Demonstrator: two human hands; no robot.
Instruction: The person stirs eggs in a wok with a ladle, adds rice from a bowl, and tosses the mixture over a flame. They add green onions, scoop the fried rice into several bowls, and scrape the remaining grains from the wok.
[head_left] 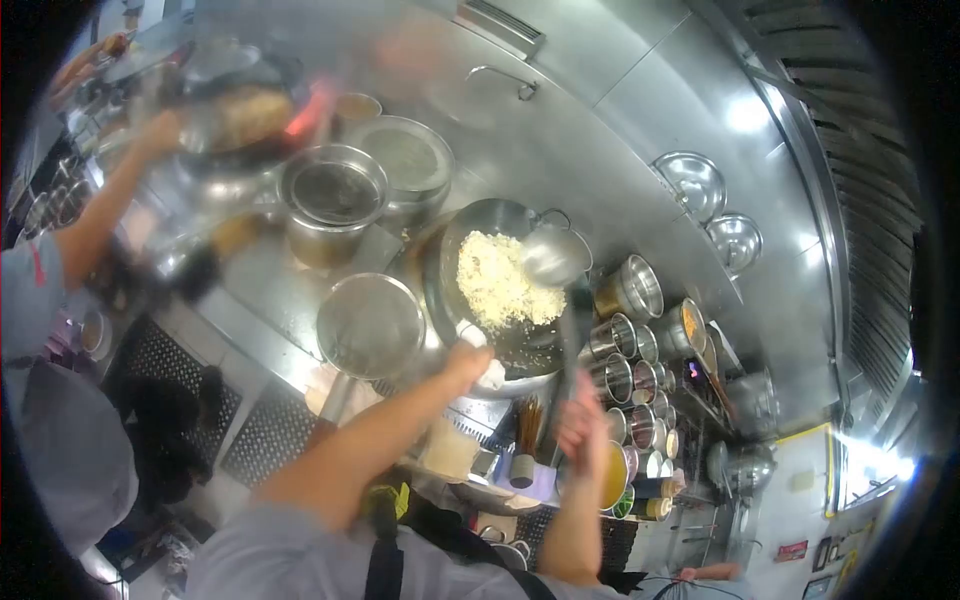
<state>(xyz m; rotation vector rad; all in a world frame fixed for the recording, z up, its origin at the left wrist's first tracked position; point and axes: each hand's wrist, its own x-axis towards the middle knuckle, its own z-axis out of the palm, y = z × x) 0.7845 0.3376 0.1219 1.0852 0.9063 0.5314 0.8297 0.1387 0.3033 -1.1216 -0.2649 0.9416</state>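
Note:
A dark wok stands on the range in front of me, with pale yellow rice heaped in its middle. My left hand is closed round a folded white cloth at the wok's near edge. In my right hand is the handle of a large metal ladle. The ladle's round bowl hangs over the right side of the wok and overlaps the rice. My right hand is smeared a little by motion, but its fingers are wrapped round the handle.
Left of the wok lie a round strainer and a deep metal pot. Several metal seasoning containers line the right side. A bamboo brush is near my right hand. A co-worker's arm reaches toward another wok at far left.

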